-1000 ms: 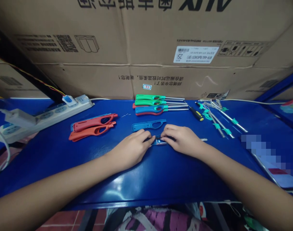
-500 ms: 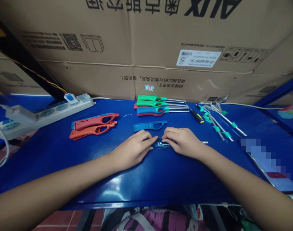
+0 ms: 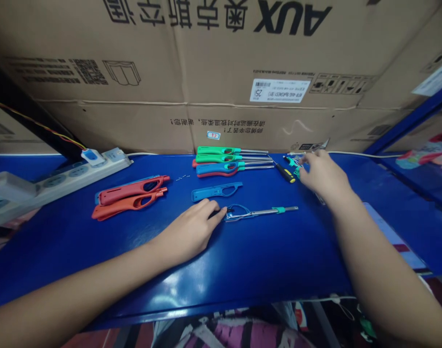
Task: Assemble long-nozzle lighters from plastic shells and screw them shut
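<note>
My left hand is closed on the handle end of a blue half-shell lighter, thumb and index finger pressed near its black trigger part. Thin white wires show inside it, and a metal tube with a green clip extends to the right. Most of the handle is hidden under the hand. My right hand is over a pile of metal tubes with green clips, its thumb and index finger apart. The hand covers much of the pile. Behind the lighter lies a loose blue half-shell.
Several assembled lighters lie at the back, beside a yellow-black screwdriver. Red and orange casings are at left, near a power strip. A cardboard box stands behind. A flat pale device lies at right.
My right hand has left the blue lighter and moved right and back to the pile of tubes. My left hand stays on the lighter. The view has shifted slightly.
</note>
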`<action>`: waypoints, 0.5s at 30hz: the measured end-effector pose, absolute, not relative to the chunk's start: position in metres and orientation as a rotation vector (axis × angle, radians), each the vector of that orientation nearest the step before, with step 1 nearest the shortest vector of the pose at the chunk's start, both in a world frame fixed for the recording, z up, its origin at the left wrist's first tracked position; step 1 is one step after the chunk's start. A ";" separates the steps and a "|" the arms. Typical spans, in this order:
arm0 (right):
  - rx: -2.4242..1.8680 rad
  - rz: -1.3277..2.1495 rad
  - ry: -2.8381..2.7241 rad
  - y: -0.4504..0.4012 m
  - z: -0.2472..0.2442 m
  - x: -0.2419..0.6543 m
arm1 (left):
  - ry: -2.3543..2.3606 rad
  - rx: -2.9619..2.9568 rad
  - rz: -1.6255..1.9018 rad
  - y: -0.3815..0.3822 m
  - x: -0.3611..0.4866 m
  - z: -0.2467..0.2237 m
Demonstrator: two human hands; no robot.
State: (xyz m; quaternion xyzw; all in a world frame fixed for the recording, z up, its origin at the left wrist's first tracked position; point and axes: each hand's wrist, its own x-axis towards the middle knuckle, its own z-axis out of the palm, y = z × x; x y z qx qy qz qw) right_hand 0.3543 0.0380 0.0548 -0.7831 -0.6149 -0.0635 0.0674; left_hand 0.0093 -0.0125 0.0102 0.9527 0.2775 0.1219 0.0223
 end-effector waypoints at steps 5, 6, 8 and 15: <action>-2.573 0.034 -1.843 0.053 0.043 0.384 | 0.836 2.827 0.491 -0.008 0.007 0.004; -2.586 0.037 -1.834 0.054 0.043 0.384 | 0.827 2.789 0.528 -0.007 0.007 0.002; -2.608 0.015 -1.804 0.053 0.045 0.381 | 0.813 2.721 0.594 -0.005 0.007 0.000; -1.830 0.064 -2.300 0.035 0.060 0.351 | 0.791 2.582 0.692 -0.004 0.007 -0.005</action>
